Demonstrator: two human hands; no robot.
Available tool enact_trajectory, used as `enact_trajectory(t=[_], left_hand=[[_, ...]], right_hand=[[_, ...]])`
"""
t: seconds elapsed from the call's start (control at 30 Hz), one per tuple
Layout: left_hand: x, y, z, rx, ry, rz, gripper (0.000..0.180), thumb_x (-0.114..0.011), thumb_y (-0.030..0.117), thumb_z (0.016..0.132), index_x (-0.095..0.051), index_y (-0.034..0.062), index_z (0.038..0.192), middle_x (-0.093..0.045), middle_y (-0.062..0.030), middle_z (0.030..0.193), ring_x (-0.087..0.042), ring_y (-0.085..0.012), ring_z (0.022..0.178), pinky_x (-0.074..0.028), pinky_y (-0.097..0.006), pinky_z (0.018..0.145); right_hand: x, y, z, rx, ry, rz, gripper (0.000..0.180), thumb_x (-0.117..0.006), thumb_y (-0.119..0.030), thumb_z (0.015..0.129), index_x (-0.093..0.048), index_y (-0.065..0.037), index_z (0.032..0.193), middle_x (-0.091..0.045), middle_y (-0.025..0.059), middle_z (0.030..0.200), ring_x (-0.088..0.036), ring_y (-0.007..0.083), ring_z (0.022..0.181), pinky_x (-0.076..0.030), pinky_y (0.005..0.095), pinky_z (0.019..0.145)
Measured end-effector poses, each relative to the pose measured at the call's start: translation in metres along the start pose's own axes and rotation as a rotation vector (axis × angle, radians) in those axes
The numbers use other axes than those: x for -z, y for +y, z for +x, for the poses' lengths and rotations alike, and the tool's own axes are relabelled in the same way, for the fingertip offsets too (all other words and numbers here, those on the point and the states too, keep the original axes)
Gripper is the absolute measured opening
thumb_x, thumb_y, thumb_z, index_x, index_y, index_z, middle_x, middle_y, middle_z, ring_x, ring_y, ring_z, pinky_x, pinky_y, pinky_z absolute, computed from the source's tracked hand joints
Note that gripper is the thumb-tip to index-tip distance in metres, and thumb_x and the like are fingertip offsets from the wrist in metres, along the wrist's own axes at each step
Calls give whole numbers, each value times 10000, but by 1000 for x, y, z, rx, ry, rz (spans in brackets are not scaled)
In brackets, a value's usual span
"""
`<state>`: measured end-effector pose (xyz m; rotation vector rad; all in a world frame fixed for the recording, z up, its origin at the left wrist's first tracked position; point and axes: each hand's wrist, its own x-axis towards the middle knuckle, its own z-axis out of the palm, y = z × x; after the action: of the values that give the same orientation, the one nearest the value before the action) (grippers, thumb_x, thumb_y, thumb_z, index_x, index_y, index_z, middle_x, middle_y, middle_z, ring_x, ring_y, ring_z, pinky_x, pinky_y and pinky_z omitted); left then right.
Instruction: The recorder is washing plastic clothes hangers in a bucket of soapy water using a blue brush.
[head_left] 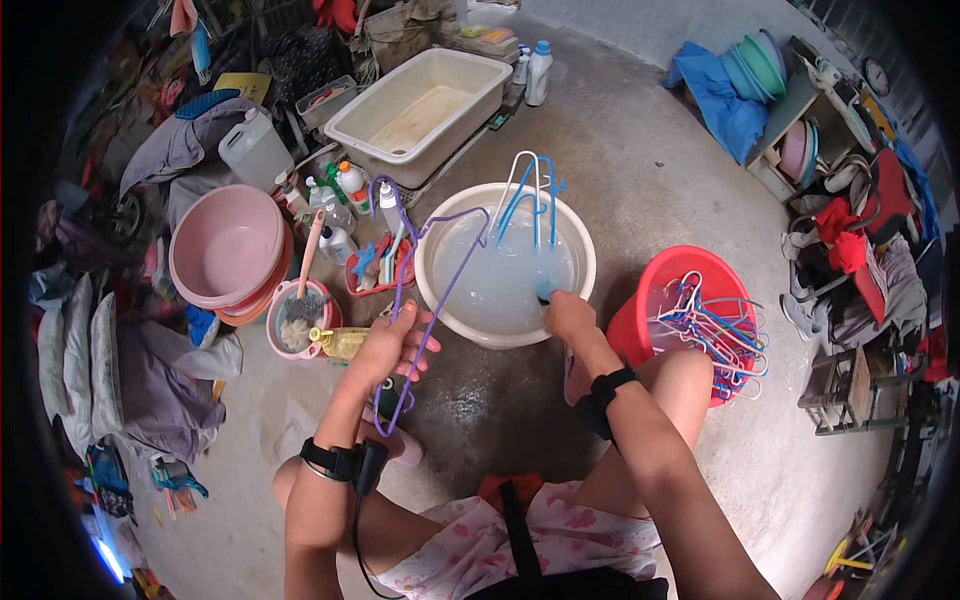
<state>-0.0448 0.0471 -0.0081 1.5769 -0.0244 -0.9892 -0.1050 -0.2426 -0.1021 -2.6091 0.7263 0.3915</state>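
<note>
My left hand (388, 347) grips a purple clothes hanger (447, 290), held tilted in front of me beside the left rim of a cream basin (585, 255). Cloudy water fills much of that basin. White and blue hangers (540, 195) stand partly in the water, leaning at its far side. Over the near right rim, my right hand (571, 318) is closed on a small dark, bluish thing (545, 291); its kind is hidden by the fingers. To the right, a red bucket (640, 300) holds a tangle of many-coloured hangers (705, 325).
Left of the basin stand several bottles (352, 185), a red tray (360, 285), a small pink bucket with a brush (290, 345), a yellow bottle (342, 343) and stacked pink basins (225, 245). A large rectangular tub (420, 105) lies beyond. Shelves with basins (800, 120) are far right.
</note>
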Motion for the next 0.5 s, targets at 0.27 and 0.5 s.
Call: enact_trajectory(t=[0.27, 0.5], left_hand=[[-8, 8, 4, 12, -19, 13, 570, -329, 493, 955, -465, -10, 1185, -647, -148, 863, -577, -162, 546, -474, -265, 454], [-15, 5, 8, 17, -102, -18, 559, -327, 485, 958, -455, -3, 1196, -636, -147, 876, -571, -163, 569, -480, -281, 476]], right_hand=[[22, -5, -59, 192, 287, 348, 298, -516, -172, 828, -596, -50, 1088, -630, 253, 896, -618, 391, 857, -476, 478, 777], [37, -66, -130, 642, 661, 482, 305, -486, -200, 885, -550, -83, 1159, -631, 206, 736, -619, 361, 684, -499, 437, 593]])
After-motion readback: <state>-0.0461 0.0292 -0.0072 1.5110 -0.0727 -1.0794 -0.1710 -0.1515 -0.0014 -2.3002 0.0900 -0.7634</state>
